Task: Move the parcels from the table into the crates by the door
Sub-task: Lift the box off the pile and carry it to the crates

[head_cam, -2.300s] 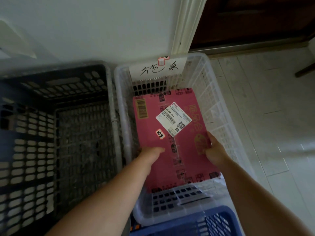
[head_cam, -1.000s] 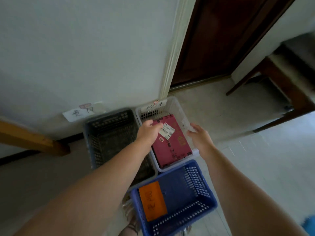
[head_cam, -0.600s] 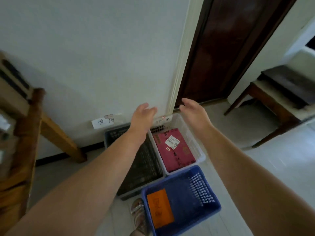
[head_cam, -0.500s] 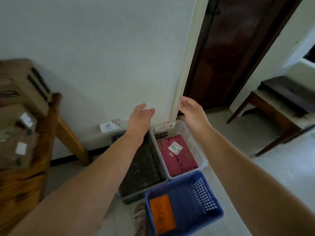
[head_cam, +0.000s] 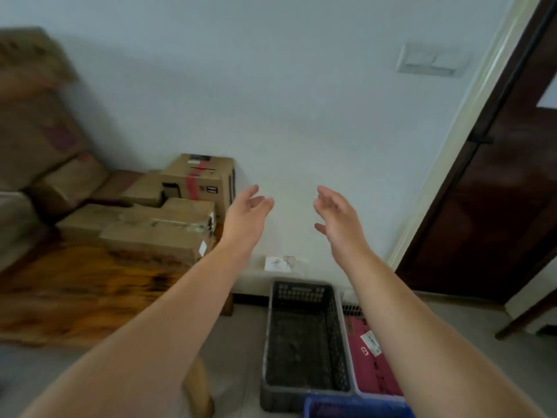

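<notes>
Hands empty: left hand and right hand raised mid-frame, fingers loosely spread, palms facing each other. Cardboard parcels stacked on wooden table at 9 o'clock. Pink parcel lies in white crate at 5 o'clock, beside dark crate.

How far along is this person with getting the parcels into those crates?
Done: one pink parcel lies in the white crate. In hand: nothing; the left hand and right hand are both open and empty, raised beside the wooden table. Left: several cardboard boxes sit on that table, and the dark crate looks empty. So it looks early on.
</notes>
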`<state>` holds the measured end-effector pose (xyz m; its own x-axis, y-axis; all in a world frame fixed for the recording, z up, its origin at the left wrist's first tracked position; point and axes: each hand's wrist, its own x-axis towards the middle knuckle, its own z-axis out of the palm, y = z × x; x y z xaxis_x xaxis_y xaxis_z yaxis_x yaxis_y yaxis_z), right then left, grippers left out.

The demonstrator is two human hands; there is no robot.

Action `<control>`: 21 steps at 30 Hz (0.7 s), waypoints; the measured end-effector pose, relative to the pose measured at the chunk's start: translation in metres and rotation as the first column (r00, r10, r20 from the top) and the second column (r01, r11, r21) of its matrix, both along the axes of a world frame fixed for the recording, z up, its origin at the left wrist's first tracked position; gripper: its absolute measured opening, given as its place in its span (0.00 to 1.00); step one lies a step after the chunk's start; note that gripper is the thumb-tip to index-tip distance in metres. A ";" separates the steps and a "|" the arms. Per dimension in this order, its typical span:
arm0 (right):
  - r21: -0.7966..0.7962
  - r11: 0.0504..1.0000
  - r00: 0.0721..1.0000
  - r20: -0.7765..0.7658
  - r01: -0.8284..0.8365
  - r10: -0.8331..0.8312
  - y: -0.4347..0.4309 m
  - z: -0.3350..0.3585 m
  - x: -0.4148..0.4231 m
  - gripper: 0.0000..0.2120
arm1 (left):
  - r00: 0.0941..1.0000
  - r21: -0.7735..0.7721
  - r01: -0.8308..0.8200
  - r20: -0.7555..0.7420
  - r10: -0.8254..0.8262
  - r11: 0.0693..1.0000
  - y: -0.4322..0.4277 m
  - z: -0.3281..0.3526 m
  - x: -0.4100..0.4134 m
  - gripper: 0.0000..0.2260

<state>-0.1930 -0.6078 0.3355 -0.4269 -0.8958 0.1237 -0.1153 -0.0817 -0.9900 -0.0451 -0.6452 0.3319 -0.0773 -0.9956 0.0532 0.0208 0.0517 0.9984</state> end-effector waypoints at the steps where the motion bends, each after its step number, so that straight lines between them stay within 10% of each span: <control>1: -0.007 0.999 0.999 0.000 -0.032 0.032 -0.005 0.004 0.018 0.17 | 0.999 -0.020 -0.041 -0.002 0.041 0.999 -0.001 0.005 0.020 0.21; 21: -0.059 0.886 0.879 0.112 -0.459 0.463 -0.083 0.022 0.455 0.18 | 0.858 -0.070 -0.505 0.071 0.509 0.860 -0.008 0.040 0.474 0.19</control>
